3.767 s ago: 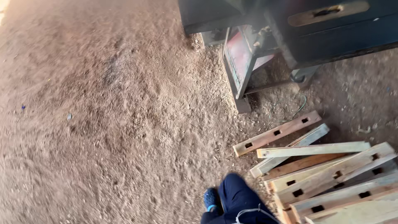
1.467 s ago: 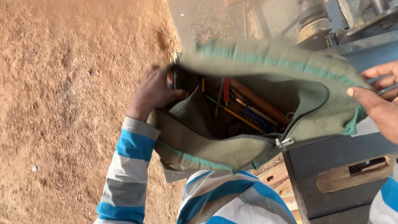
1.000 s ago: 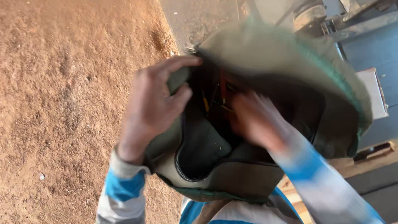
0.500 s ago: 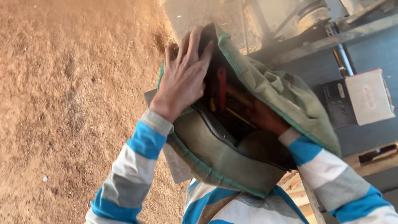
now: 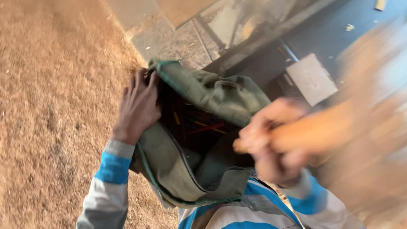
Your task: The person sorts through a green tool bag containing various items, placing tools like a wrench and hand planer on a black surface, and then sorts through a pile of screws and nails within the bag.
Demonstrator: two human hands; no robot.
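left hand [image 5: 137,108] grips green bag [image 5: 199,140] rim, holds it open | right hand [image 5: 271,142] blurred, fist on pale wooden piece [image 5: 313,133], just right of bag mouth, long axis pointing right

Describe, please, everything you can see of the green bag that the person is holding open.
The green bag looks like soft, worn canvas with teal edging and a zip along its mouth. It hangs open against the striped shirt. The left hand grips its rim. Inside, thin yellow and red sticks show. The right hand, blurred, is at its opening.

Warm, bright daylight is spread over the sawdust floor [image 5: 51,106]. The right hand [image 5: 271,144] is smeared by heavy motion blur, and the bag [image 5: 199,140] interior is left in deep shadow.
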